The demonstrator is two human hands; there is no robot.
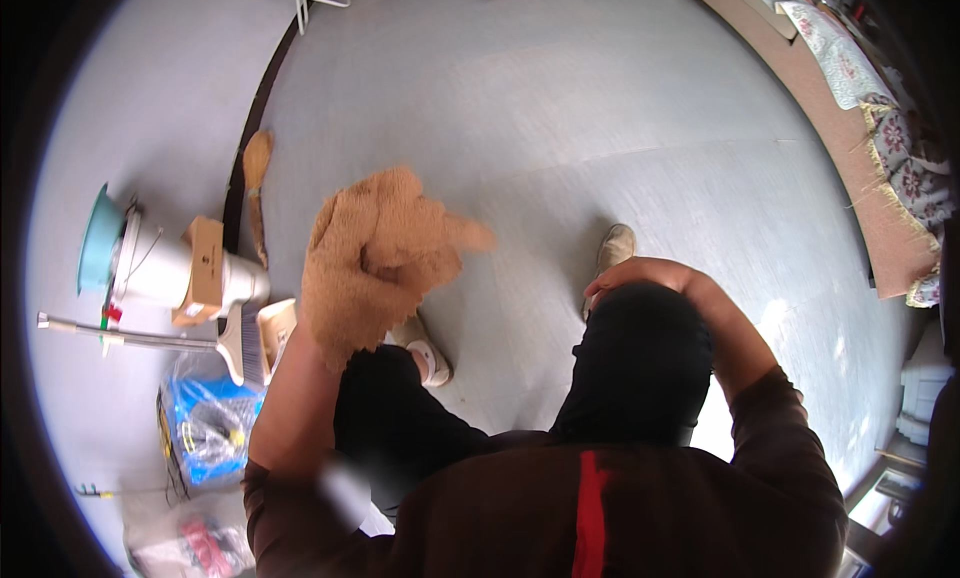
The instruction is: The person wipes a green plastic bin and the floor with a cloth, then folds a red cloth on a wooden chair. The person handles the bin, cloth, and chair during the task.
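A brown terry cloth (375, 255) covers my left hand (379, 259) completely, wrist included, above my left knee. Its folds stick out to the right over the floor, and the fingers beneath are hidden. My right hand (626, 273) lies at the far side of my bent right knee (645, 353) in black trousers. Part of that hand is hidden by the knee, so its fingers and whatever is under them do not show fully. Beige shoes (617, 246) are on my feet on the grey floor.
Along the wall at left stand a straw broom (257, 162), a cardboard box (206, 267), a white bucket (154, 267), a teal basin (101, 240), a brush broom (232, 345) and a dustpan (276, 330). A sofa or bed (847, 158) with flowered covers curves along the right.
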